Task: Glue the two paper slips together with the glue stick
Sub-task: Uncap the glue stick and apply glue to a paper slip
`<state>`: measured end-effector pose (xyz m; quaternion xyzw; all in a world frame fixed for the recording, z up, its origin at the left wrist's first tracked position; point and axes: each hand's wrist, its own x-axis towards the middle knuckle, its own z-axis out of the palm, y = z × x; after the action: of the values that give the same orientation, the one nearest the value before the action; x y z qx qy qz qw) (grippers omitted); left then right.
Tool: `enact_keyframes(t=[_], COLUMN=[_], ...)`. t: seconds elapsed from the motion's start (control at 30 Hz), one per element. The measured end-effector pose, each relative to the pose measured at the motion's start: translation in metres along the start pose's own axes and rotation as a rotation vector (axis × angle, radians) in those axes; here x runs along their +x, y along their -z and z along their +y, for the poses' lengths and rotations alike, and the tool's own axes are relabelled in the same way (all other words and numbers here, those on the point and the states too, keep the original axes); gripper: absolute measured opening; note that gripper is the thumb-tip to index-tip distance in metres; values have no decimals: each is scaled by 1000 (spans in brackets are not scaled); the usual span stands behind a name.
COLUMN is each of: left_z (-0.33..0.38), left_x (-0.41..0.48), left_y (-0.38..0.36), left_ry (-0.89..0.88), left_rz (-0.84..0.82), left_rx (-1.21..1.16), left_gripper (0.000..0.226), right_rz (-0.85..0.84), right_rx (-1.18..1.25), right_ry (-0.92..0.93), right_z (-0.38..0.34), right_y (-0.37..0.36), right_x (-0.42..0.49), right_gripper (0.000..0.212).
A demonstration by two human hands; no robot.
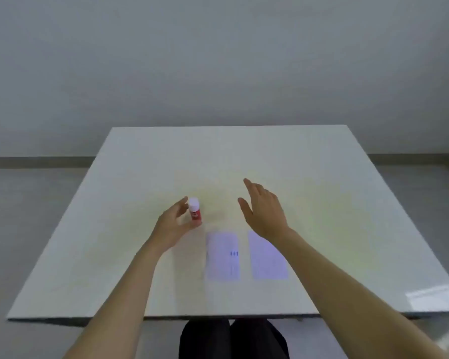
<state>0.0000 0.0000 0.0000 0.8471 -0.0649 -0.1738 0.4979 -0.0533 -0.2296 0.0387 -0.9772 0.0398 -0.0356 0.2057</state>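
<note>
A glue stick [194, 210] with a white cap and red body stands upright on the white table [114, 229]. My left hand [173, 225] is cupped open just left of it, fingertips near the cap and thumb near its base; whether they touch it I cannot tell. My right hand [263, 211] hovers open to the right of the stick, fingers spread, holding nothing. Two pale paper slips lie flat side by side nearer to me: the left slip [223, 256] has small blue marks, and the right slip [267, 260] is partly covered by my right forearm.
The table's front edge runs just above my dark-clothed knees [233, 338]. A grey wall and floor lie beyond the table's far edge. A bright reflection [430, 297] sits at the table's front right corner.
</note>
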Motion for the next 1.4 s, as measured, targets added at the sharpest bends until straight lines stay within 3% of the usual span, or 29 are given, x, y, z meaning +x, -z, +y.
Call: enact_keyframes(t=[0.13,0.23,0.3,0.4,0.53,0.63,0.73,0.8,0.93,1.03,1.1,1.17,1.23,1.33,1.4], left_z=[-14,-15,-5,10,26,30,29,29,35,38,38,40,42,41,38], left_x=[11,6,-7,-28,-36,-42,-49,-52,-55,-55,-53,-52,-51,-49,-49], left_y=[-11,-21,-27,-34,-39,-40,-38,-38,-43,-44,-42,-43,-47,-50,-48], left_ry=[-143,-230,-267,-324,-500,-563,-552,-539,-528,-539,-525,-519,-519,-451,-365], left_rz=[119,271,318,311,284,303,293,297,302,319,342,338,317,298,287], left_rx=[-38,-116,-199,-109,191,282,372,397,395,413,413,424,447,455,284], left_gripper=[9,12,15,16,27,29,27,26,26,27,26,25,24,21,15], right_rz=[199,351,397,244,-39,-117,-170,-165,-118,-141,-219,-223,-167,-26,104], right_rx=[36,65,191,341,561,757,778,728,745,827,876,803,731,797,846], right_ry=[147,225,172,-14,-203,-217,-17,8,-182,-76,-44,-119,-137,-32,-41], right_z=[6,7,3,-9,-25,-26,-16,-11,-11,-8,-4,-4,-5,1,21], right_y=[-19,-18,-7,3,3,-4,-8,-5,0,3,8,9,7,7,14], right_x=[0,-13,-24,-35,-36,-41,-49,-52,-50,-51,-50,-50,-47,-41,-34], right_gripper=[50,47,43,41,70,54,16,30,45,17,34,33,34,12,8])
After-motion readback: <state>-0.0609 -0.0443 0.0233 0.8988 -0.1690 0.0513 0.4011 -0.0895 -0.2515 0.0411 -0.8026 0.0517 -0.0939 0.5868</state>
